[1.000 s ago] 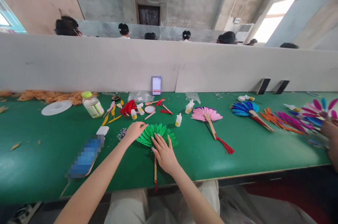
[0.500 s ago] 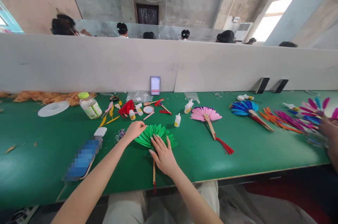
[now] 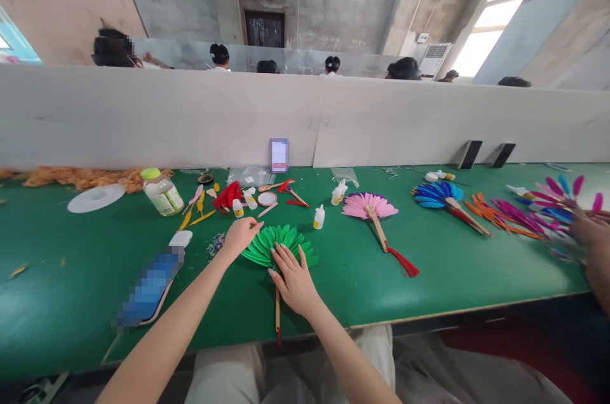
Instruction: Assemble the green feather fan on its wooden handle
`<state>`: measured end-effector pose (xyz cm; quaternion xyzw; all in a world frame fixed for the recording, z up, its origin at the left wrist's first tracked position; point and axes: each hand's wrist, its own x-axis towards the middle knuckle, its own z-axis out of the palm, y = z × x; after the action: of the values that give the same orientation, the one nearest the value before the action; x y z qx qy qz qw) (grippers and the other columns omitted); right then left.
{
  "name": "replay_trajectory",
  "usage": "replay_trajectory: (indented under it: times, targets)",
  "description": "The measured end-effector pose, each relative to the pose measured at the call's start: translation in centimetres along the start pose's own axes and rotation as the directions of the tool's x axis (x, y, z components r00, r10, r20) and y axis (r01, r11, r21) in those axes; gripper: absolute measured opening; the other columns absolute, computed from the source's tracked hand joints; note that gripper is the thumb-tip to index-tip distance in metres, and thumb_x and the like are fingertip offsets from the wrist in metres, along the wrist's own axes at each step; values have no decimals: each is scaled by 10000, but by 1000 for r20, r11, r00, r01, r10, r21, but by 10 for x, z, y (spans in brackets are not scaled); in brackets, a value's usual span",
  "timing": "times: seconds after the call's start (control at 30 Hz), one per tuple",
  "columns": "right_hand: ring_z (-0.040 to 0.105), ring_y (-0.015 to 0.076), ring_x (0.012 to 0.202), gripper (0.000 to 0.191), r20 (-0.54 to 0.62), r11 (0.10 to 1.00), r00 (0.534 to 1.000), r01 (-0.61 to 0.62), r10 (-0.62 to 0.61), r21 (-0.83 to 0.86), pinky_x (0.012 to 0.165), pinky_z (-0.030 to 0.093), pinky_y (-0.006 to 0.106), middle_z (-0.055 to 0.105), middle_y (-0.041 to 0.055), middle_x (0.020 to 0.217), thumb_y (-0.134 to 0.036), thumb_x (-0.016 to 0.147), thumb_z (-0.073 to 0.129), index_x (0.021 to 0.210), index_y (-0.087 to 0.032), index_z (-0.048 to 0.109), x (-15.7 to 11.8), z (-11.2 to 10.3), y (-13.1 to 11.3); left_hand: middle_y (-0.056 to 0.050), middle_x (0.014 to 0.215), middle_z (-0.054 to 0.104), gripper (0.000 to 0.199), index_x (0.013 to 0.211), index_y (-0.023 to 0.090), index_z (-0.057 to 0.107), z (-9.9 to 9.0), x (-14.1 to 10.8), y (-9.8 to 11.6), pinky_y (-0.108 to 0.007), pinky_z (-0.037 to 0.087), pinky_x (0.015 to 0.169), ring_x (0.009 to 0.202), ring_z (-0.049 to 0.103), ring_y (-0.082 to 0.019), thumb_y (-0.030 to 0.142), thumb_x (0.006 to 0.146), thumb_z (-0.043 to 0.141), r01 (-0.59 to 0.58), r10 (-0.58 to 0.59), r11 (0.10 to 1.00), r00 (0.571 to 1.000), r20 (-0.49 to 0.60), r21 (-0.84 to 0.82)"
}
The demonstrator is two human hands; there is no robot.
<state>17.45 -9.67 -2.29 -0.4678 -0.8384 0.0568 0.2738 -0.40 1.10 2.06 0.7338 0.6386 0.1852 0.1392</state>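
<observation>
Little moved vs. prev.: my R. hand [image 3: 296, 280], fingers loosely spread on green fan [image 3: 286, 235], best pressing lightly; L. hand [image 3: 239, 236] curled to their left, hold unclear.

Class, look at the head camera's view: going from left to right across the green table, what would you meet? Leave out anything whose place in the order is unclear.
White disc → green-lidded bottle → green feather fan → pink feather fan → blue feather fan → orange feathers.
</observation>
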Motion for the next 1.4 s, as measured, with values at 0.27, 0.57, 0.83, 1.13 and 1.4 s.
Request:
replay_trajectory:
  times: [0.27, 0.57, 0.83, 1.13, 1.4]
  targets:
    - [306, 180, 1290, 437, -15, 1000, 1000, -2, 2, -4, 1083, 144, 444, 378, 38, 1384, -366, 937, 303, 1342, -213, 363, 0, 0, 0, 5, 507, 528, 467, 648, 178, 582, -25, -34, 5, -230, 267, 474, 449, 444, -121, 515, 833, 317, 21, -25, 994, 999, -34, -104]
    - [289, 166, 1298, 432, -8, 1000, 1000, -23, 23, 17, 1094, 103, 435, 356, 20, 1396, -370, 944, 285, 1341, -217, 361, -1, 3, 1, 25, 457, 446, 487, 513, 171, 477, -2, -122, 38, -227, 241, 469, 443, 398, -104, 532, 810, 338, 123, -47, 962, 955, 294, -245]
    - [266, 164, 1308, 448, -14, 999, 1000, 12, -13, -41, 1088, 122, 438, 316, 17, 1415, -317, 952, 256, 1391, -230, 246, 0, 1, 1, -20, 540, 537, 422, 544, 180, 514, 34, -165, 58, -252, 207, 494, 517, 467, -138, 470, 818, 375, 135, -119, 990, 943, 311, -30]
    - [275, 154, 1303, 466, 14, 990, 993, 121, -121, -75, 1098, 122, 410, 307, 11, 1419, -325, 951, 265, 1401, -215, 214, -1, 0, 0, 3, 517, 504, 477, 538, 180, 476, 29, -152, 42, -246, 196, 482, 497, 418, -128, 593, 765, 399, 108, -81, 991, 952, 296, -76]
    - [292, 147, 1295, 447, 20, 995, 996, 91, -91, -29, 1103, 130, 388, 338, 3, 1405, -369, 947, 281, 1364, -214, 316, 0, 7, 0, -13, 547, 547, 474, 538, 180, 480, 32, -155, 51, -248, 201, 489, 511, 455, -134, 598, 752, 417, 94, -70, 994, 940, 334, -58]
